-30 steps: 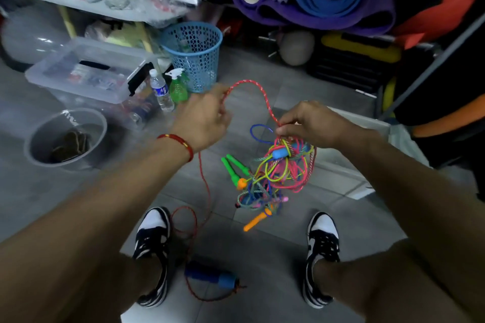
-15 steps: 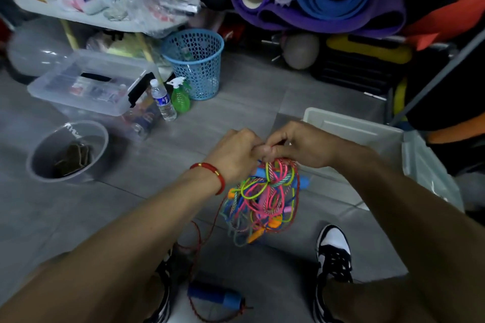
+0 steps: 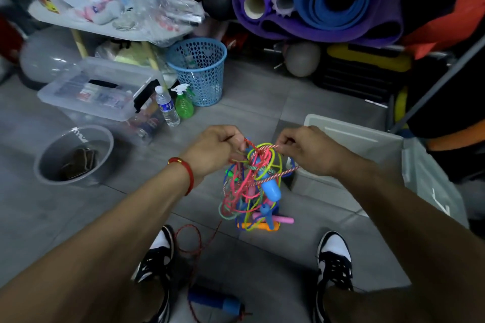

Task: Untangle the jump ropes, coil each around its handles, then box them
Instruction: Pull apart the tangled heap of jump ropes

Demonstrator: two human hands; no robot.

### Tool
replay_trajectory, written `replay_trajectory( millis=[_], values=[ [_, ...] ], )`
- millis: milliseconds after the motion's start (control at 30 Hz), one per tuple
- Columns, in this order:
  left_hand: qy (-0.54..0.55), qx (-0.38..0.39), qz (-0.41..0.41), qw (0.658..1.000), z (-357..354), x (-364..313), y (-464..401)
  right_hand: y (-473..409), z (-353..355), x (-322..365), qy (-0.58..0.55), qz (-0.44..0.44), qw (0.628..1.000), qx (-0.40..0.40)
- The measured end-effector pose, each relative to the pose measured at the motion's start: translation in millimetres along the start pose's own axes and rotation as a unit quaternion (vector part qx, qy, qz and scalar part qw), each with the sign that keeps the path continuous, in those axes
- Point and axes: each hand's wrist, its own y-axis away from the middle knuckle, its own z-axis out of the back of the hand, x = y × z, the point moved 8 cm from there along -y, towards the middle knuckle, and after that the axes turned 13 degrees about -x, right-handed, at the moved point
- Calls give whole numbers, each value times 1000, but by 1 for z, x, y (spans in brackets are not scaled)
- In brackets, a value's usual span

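A tangle of jump ropes (image 3: 250, 186) in pink, yellow, green and blue hangs in front of me, with blue, pink and orange handles low in it. My left hand (image 3: 214, 149) pinches the red braided rope (image 3: 195, 246) at the top left of the tangle. My right hand (image 3: 305, 151) pinches the same braided cord at the top right. That red rope trails down to the floor, ending at a blue handle (image 3: 215, 301) between my shoes. An open translucent box (image 3: 351, 136) stands on the floor to the right.
A blue mesh basket (image 3: 198, 68), a water bottle (image 3: 166, 106) and a green spray bottle (image 3: 183, 102) stand ahead. A lidded clear bin (image 3: 97, 89) and a grey bucket (image 3: 73, 156) sit at left. Rolled mats (image 3: 328, 0) pile up behind.
My left hand came down from holding the red rope high and met the tangle. Both hands have now moved apart, stretching the braided cord across the top of the bundle.
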Motion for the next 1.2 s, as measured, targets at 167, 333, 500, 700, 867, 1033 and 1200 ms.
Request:
replay_trajectory(
  millis=[167, 333, 500, 700, 867, 1033, 1200],
  values=[
    [21, 14, 21, 999, -5, -5, 7, 7, -26, 4, -13, -72, 997, 16],
    [108, 13, 72, 991, 5, -5, 9, -3, -19, -6, -78, -77, 994, -13],
    [143, -27, 85, 986, 27, -6, 6, -3, -20, -36, -122, -162, 978, 47],
    [139, -80, 146, 976, 38, 7, 5, 5, -10, -33, -249, -201, 944, 83],
    [146, -115, 152, 971, 41, 6, -1, 9, 2, -46, -317, -226, 921, 12],
    [148, -121, 148, 970, 42, 3, 2, 3, 10, -63, 82, -99, 991, -30],
    [156, -106, 151, 970, 35, 2, 4, 1, 14, -72, 151, -132, 968, -149]
  ],
)
